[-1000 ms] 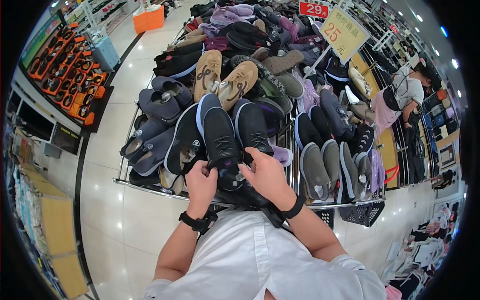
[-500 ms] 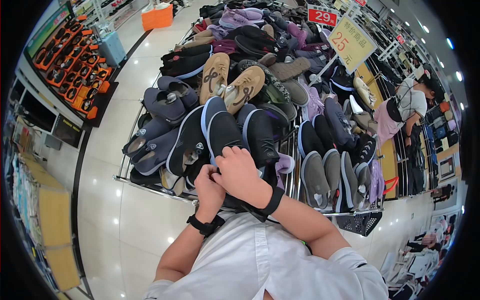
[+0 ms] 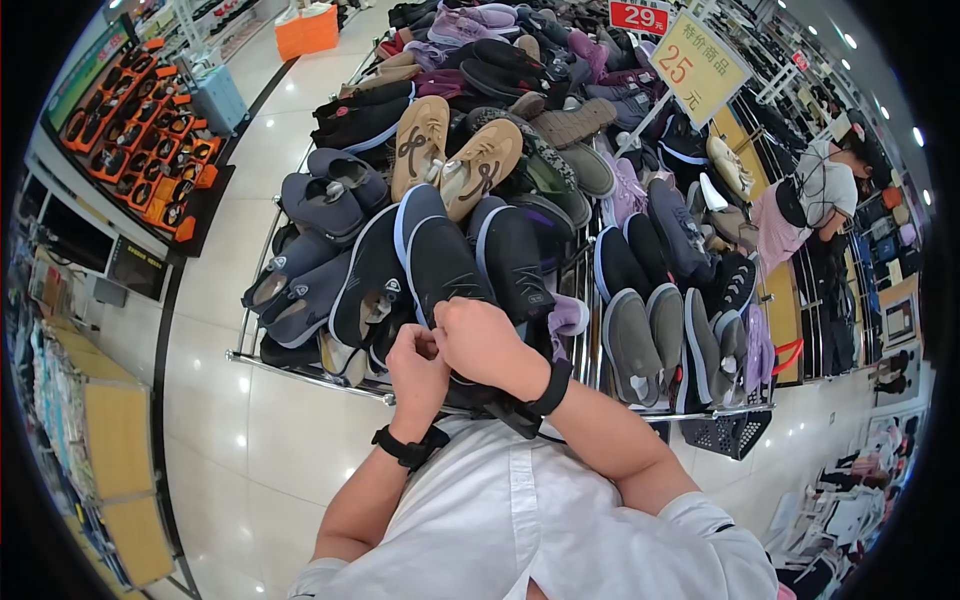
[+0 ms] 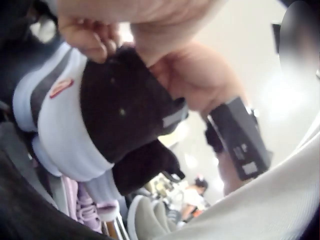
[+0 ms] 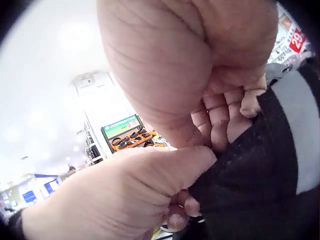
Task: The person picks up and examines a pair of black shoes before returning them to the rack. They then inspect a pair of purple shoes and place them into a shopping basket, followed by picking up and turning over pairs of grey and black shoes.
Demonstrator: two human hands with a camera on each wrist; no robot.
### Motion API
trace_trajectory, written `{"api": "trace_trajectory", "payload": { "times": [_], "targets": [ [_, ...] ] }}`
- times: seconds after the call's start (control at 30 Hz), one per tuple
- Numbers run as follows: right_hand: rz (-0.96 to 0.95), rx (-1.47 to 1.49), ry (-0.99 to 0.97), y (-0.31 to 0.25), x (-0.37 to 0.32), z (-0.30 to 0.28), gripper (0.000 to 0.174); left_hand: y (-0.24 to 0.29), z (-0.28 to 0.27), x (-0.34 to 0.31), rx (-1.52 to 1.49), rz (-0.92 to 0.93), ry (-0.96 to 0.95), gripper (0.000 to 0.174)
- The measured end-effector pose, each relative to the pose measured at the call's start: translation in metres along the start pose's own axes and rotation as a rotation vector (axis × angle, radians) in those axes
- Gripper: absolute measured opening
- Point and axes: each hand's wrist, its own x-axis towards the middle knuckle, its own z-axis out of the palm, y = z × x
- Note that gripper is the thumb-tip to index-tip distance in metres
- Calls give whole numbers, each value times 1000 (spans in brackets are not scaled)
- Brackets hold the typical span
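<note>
So we're at a big wire bin (image 3: pixel 300 375) of discount shoes, and both hands are on one black shoe (image 3: pixel 440 255), the one with the pale sole edge. It sits at the near edge of the heap, toe pointing up and away and heel end towards the person, with its twin just beside it on the right.

The left hand (image 3: pixel 418 365) and right hand (image 3: pixel 480 340) are bunched up against each other right at the heel opening. Neither is spread. In the right wrist view the right hand's fingers curl over the rim of the black mesh, and the left hand's thumb is pinched against the same edge from below. From the left wrist view we can see the heel lifted a bit clear of the purple shoes underneath. We reckon gripping the collar from both sides is what holds the opening apart and keeps the shoe from sliding back into the pile.

Around it are a pair of tan shoes (image 3: pixel 450 160) higher up the heap, grey slip-ons (image 3: pixel 640 340) to the right, and a yellow "25" price sign (image 3: pixel 697 65) stuck in at the far end. Another shopper in a white top (image 3: pixel 820 180) is bent over the next rack.
</note>
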Motion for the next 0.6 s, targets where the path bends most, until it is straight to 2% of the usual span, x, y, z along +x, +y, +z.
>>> {"api": "trace_trajectory", "payload": {
  "times": [0.13,0.2,0.23,0.3,0.33,0.4,0.43,0.5,0.6],
  "targets": [
    [101,204,32,5,0,-29,20,-7,-1,1,-17,-47,-55,19],
    [191,356,112,15,0,-42,20,-19,-2,2,-19,-42,-36,16],
    [163,419,222,25,-2,-47,21,-24,-3,3,-22,-38,-14,13],
    [228,619,352,51,-2,-54,26,-32,-8,3,-57,-49,-14,13],
    [346,750,313,69,-2,-56,25,-34,-10,3,-93,-62,-11,14],
    [439,1157,254,87,-11,-69,21,-34,-13,3,-78,-76,-25,14],
    [441,1157,261,90,-16,-70,21,-35,-13,4,-112,-96,-22,14],
    [536,1399,236,96,-25,-66,18,-37,-13,4,-139,-105,-25,14],
    [606,1554,231,104,-33,-59,18,-35,-13,4,-167,-116,-24,15]
  ]
}}
